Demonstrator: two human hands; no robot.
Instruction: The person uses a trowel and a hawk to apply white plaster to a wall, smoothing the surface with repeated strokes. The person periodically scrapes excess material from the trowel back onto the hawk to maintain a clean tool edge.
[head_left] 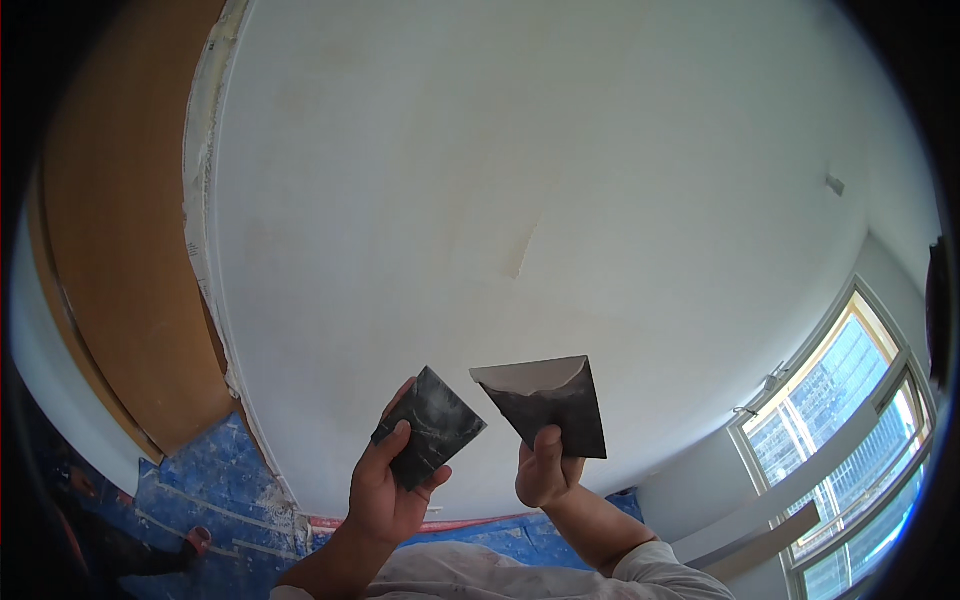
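In front of the white wall (400,200) I hold a flat tool in each hand. My left hand (385,495) grips a dark, square putty spreader (435,425) by its sides, thumb on its face; pale smears and streaks mark it. To its right, my right hand (548,475) is closed on a dark putty scraper (565,410), thumb on the near face. White putty (535,376) lies in a band along the scraper's far edge. The two tools are close but apart, and neither visibly touches the wall. A short raised line (527,245) shows on the wall above them.
A brown wooden door (130,220) stands at left, its frame edge covered with whitish masking (205,150). Blue sheeting (210,490), spattered white, covers the floor. Another person's dark-clothed leg (140,555) is at lower left. A window (840,420) is at right.
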